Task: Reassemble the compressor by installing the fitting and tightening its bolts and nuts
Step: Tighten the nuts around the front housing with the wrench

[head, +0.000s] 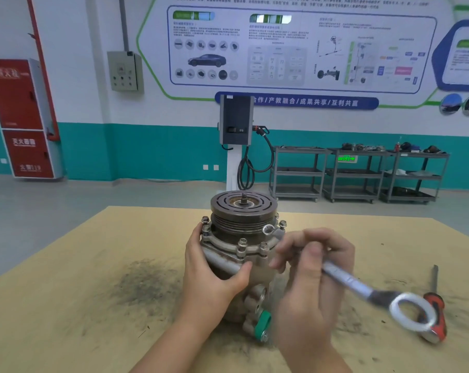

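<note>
Workshop walls in white and teal stand at the far side, with a large printed wall board (295, 47), a red cabinet (23, 117) at far left, a grey charging post (236, 122) in the middle and three metal shelf carts (359, 173) at far right. Nearer, a tan, dirt-smudged table (80, 265) fills the lower part of the view.

On the table's middle stands the compressor (241, 238), upright, its grooved pulley (244, 207) on top and a ring of flange bolts (242, 242) below it. A green cap (264, 320) sits on a port low on its near side.

The left hand (214, 275) grips the compressor body from the left, fingers wrapped round its far side and thumb pressed across the near face. The right hand (314, 270) curls its fingers round the shaft of a silver wrench (346, 281); one wrench end sits at a bolt on the compressor's right flange, while the ring end juts near and right.

Just beyond that ring end lies a red-handled tool (435, 310) on the table.
</note>
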The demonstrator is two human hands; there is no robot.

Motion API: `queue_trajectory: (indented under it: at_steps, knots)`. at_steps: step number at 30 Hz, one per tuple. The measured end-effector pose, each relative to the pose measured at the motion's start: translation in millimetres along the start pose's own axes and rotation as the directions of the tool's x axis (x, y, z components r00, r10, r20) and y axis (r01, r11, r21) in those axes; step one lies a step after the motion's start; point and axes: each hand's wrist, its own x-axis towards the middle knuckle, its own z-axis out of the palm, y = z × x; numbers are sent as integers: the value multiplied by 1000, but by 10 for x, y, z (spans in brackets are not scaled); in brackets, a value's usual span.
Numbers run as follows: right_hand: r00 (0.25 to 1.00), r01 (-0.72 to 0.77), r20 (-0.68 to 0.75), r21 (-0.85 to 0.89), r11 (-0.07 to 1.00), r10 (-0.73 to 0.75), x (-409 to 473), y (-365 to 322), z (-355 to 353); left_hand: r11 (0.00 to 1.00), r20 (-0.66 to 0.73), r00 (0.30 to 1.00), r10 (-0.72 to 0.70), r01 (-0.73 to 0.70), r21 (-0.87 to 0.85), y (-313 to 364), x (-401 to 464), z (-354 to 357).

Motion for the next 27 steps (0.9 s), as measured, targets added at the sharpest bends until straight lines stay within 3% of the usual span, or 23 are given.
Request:
queue_trajectory:
  at_steps: [4, 8, 13, 18, 22, 24, 27]
  knots:
    - [984, -153, -47, 256, 954, 171, 220, -20, -87, 1000, 8, 1000, -13, 13, 4, -21, 15, -1]
    - [939, -328, 10, 321, 888, 343, 327, 77, -148, 999, 9, 999, -31, 31, -12, -53, 10, -4]
    - [912, -395, 45, 369, 841, 409, 406, 116, -194, 997, 13, 997, -71, 71, -11, -52, 7, 6]
    - [971, -189, -86, 287, 939, 222, 197, 120, -88, 996, -21, 996, -83, 82, -38, -42, -19, 18]
    - [993, 45, -116, 69, 997, -37, 23, 131, -6, 994, -39, 995, -94, 92, -58, -46, -30, 30]
    - [985, 165, -50, -41, 986, -167, -94, 151, 66, 994, -42, 995, -94, 92, -63, -32, -34, 27]
    - [978, 188, 118, -131, 973, -173, -272, 145, 154, 992, -11, 994, -105, 104, -73, 13, -41, 24]
